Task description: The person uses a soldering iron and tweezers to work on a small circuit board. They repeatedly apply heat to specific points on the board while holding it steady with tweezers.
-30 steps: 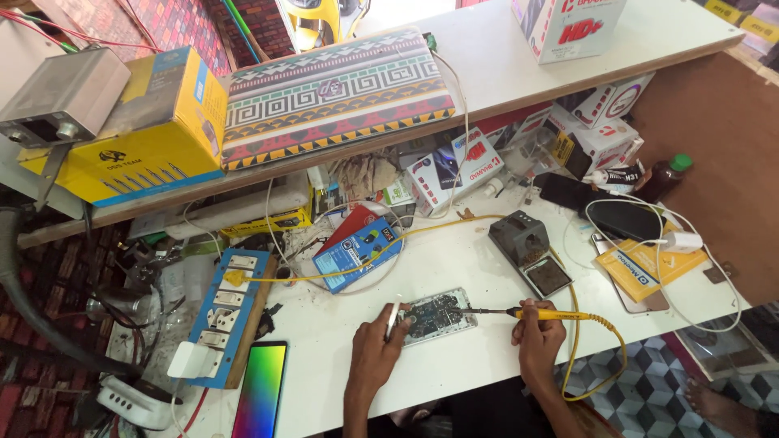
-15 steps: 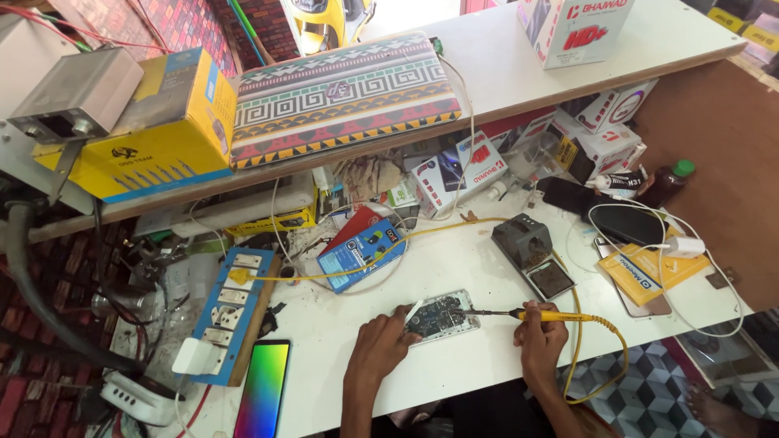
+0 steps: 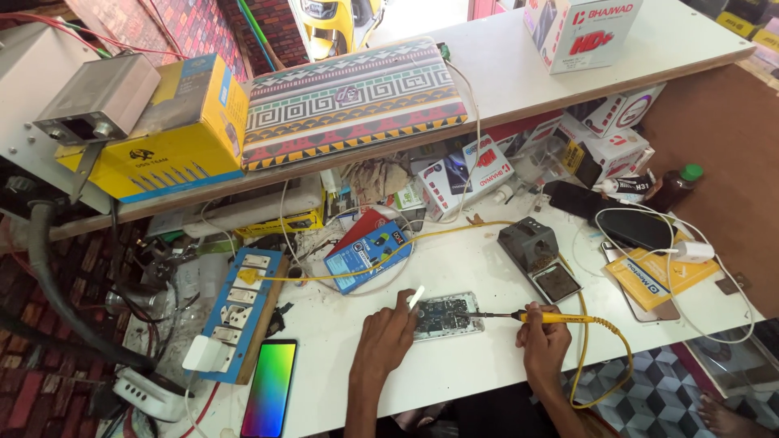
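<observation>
An opened phone with its circuit board showing [image 3: 448, 314] lies on the white workbench [image 3: 454, 268]. My left hand [image 3: 388, 337] rests at the phone's left edge and pinches a thin white stick [image 3: 415, 298] that points up. My right hand [image 3: 544, 345] grips a yellow-handled soldering iron [image 3: 531, 317]; its dark tip reaches left onto the board. The iron's yellow cord [image 3: 604, 357] loops down past the bench's front edge.
A blue switchboard [image 3: 243, 312] and a phone with a rainbow screen [image 3: 270, 397] lie at the left. A grey soldering stand [image 3: 529, 242], a small phone [image 3: 556, 282], boxes, cables and a brown bottle [image 3: 672, 186] crowd the back and right. A patterned laptop case [image 3: 353, 101] sits on the shelf.
The view has shifted slightly. Both hands stay at the opened phone, with the iron's tip still on the board.
</observation>
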